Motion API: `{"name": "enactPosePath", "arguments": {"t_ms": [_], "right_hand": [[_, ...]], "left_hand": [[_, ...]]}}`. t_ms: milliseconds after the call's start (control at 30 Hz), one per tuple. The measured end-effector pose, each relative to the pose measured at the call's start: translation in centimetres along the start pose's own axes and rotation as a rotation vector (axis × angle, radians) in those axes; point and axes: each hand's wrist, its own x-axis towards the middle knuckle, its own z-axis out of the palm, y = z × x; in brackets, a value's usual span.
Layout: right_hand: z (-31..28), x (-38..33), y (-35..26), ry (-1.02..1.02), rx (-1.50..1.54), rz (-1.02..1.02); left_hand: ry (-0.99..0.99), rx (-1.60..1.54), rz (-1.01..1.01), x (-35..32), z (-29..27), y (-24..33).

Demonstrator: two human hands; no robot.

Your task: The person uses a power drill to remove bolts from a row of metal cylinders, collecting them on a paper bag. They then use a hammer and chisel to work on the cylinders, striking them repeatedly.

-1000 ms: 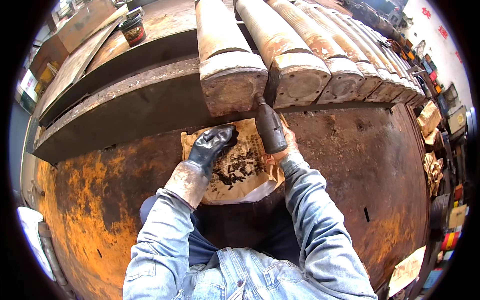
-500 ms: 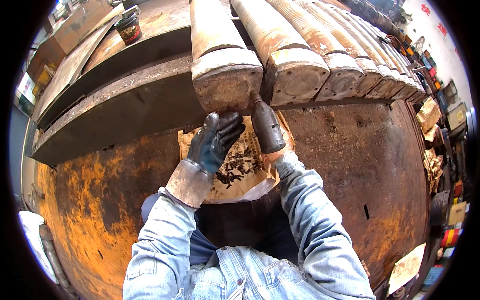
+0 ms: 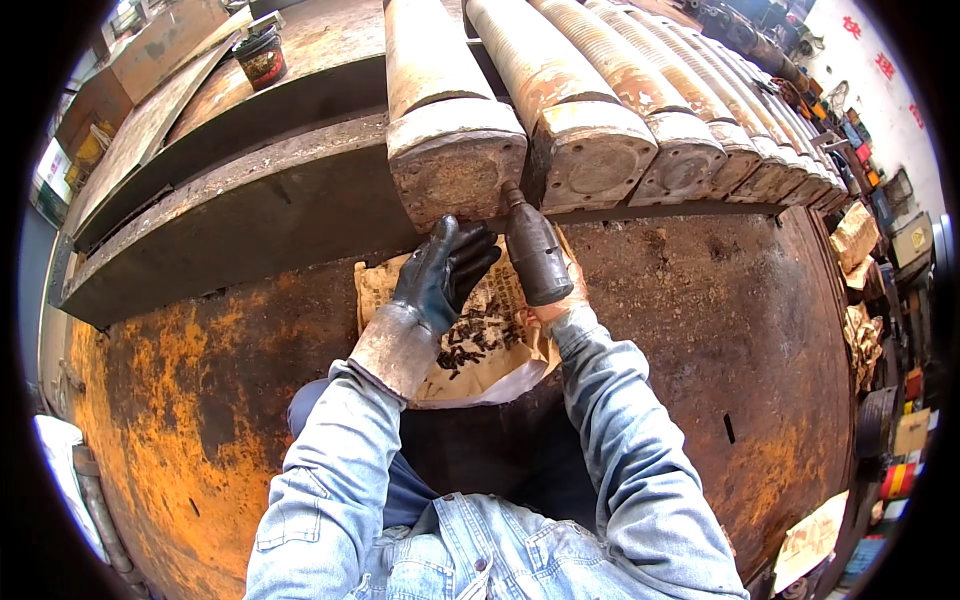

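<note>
My right hand (image 3: 569, 292) grips a dark, bottle-shaped impact wrench (image 3: 535, 255) from its right side; the tool's body hides most of the fingers. Its narrow nose meets the lower right corner of a square metal end block (image 3: 457, 165), on a thick, dirty white cylinder (image 3: 425, 60). My left hand (image 3: 445, 270), in a dark rubber glove with a worn cuff, is held open just below that block, fingers stretched toward the wrench's nose. Beneath both hands lies a brown paper sack (image 3: 378, 285), with several small dark bolts (image 3: 470, 340) scattered on it.
More ribbed cylinders (image 3: 600, 50) with square end blocks lie in a row to the right, resting on a long steel beam (image 3: 230, 225). A black bucket (image 3: 260, 58) stands at the back left. Rusty steel plate (image 3: 170, 400) covers the floor. Crumpled paper (image 3: 862, 330) lies at the right.
My left hand has shifted slightly right and up, nearer the block's lower edge. The right hand and the wrench stay almost in place.
</note>
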Motion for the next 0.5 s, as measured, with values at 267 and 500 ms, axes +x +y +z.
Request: {"name": "enactPosePath", "arguments": {"t_ms": [267,500], "right_hand": [[-1.0,2.4,13.1,0.054,-0.09,-0.348],[-1.4,2.3,9.5,0.153,-0.475,-0.417]], "left_hand": [[0.005,0.055,-0.037,1.3,1.5,-0.6],[0.027,0.051,-0.044,2.5,2.9,-0.8]]}}
